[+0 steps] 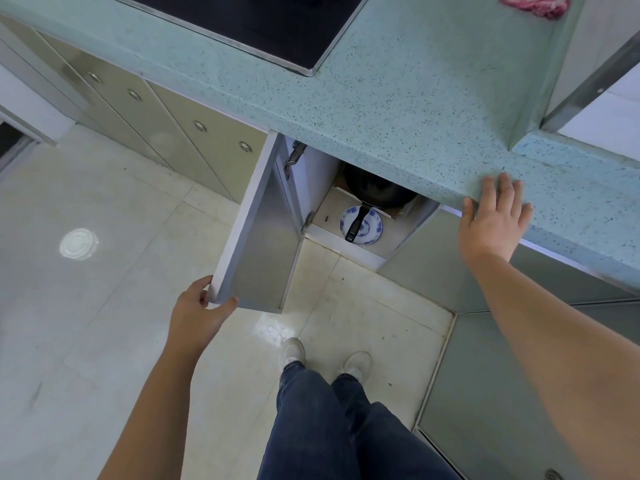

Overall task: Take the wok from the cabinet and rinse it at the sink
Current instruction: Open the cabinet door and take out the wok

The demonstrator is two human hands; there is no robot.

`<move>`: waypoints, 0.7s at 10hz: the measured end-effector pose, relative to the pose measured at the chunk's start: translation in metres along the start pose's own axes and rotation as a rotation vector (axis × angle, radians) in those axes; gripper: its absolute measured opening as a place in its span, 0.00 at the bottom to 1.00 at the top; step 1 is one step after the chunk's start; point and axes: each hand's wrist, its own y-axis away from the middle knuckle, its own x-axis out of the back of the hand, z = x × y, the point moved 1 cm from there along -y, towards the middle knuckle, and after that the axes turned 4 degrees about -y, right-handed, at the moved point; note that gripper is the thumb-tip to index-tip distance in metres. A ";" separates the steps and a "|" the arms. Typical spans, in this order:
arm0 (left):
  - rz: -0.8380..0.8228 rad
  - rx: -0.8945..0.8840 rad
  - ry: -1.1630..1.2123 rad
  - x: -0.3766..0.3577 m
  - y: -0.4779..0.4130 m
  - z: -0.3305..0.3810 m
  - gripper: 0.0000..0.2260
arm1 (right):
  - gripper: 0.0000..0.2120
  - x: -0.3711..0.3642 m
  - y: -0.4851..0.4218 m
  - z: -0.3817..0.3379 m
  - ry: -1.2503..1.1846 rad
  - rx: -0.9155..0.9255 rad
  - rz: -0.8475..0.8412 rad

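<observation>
A black wok (pixel 375 189) sits inside the open cabinet under the countertop. Its black handle (pixel 356 226) sticks out toward me over a blue-and-white plate (pixel 371 230). The countertop edge hides the wok's far part. My left hand (pixel 199 311) grips the outer corner of the cabinet door (pixel 256 244), which is swung wide. My right hand (pixel 493 218) rests flat on the countertop edge (pixel 433 157) to the right of the cabinet, fingers spread, holding nothing.
A black cooktop (pixel 263 26) is set into the speckled teal counter at the top. Shut cabinet doors with round pulls (pixel 166 126) run to the left. A pink cloth (pixel 536 3) lies at the top right. My feet (pixel 325 358) stand on the tiled floor; a round floor drain (pixel 78 243) is at left.
</observation>
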 end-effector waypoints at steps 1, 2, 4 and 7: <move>0.050 -0.005 -0.049 0.005 -0.003 0.001 0.31 | 0.24 0.000 0.000 0.000 0.005 0.002 -0.002; 0.104 0.002 -0.120 0.008 -0.005 0.004 0.35 | 0.24 -0.001 0.000 0.000 0.002 -0.001 -0.009; 0.170 0.024 -0.224 0.017 -0.015 0.003 0.26 | 0.23 -0.001 0.000 0.000 -0.015 0.009 0.005; 0.194 0.014 -0.351 0.025 -0.026 0.007 0.28 | 0.24 -0.002 0.000 0.000 0.006 -0.003 -0.003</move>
